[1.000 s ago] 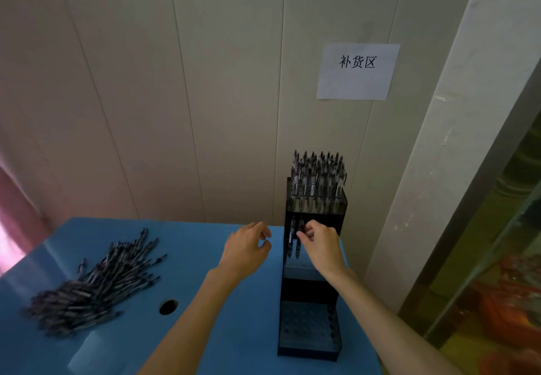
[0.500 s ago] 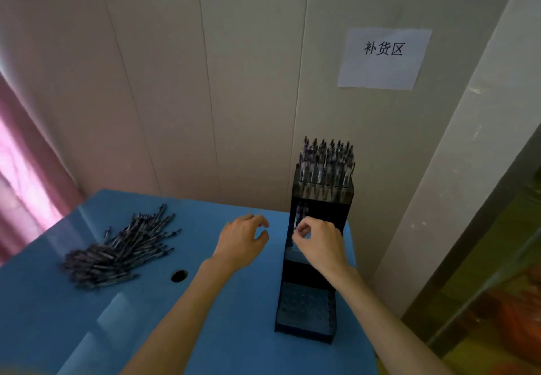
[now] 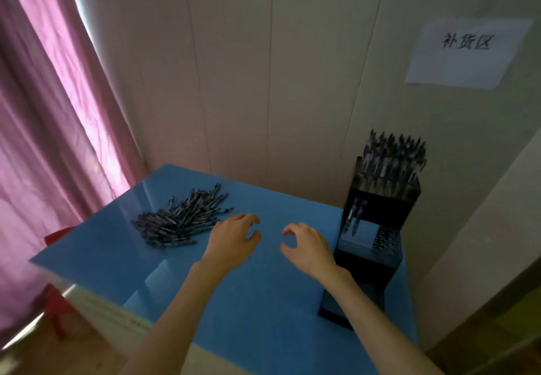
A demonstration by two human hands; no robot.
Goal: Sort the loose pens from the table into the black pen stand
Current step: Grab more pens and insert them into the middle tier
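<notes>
Hovering mid-frame over the smooth blue table [image 3: 263, 301], the left hand [image 3: 231, 241] and right hand [image 3: 308, 247] hold nothing, fingers loosely curled. A heap of slim dark loose pens [image 3: 180, 221] lies left; the stepped black pen stand [image 3: 371, 228], its top tier bristling with pens, stands right near the table's edge.

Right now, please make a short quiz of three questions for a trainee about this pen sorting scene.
1. True or false: the left hand holds a pen.
2. On which side of the hands does the pile of loose pens lie?
3. Which tier of the black pen stand is packed with pens? A top, B middle, C bottom.

Key: 1 false, both it and the right hand are empty. 2 the left. 3 A.
</notes>
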